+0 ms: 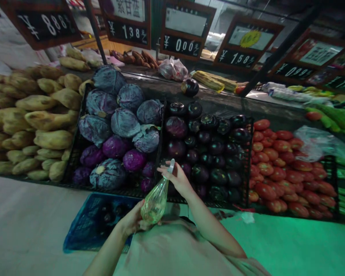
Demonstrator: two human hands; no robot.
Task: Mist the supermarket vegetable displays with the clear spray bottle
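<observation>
A clear plastic bag (155, 201) with something pale green inside hangs in front of me. My right hand (176, 177) pinches its twisted top, fingers closed. My left hand (134, 220) cups the bulging bottom of the bag from the left. Both hands are just in front of a black crate of round dark eggplants (209, 149), near its left front corner.
Purple cabbages (117, 126) fill the crate to the left, yellowish tubers (31, 119) lie further left, tomatoes (278, 168) to the right. A blue crate (83, 230) stands on the floor below. Price signs (182, 45) hang above the stall.
</observation>
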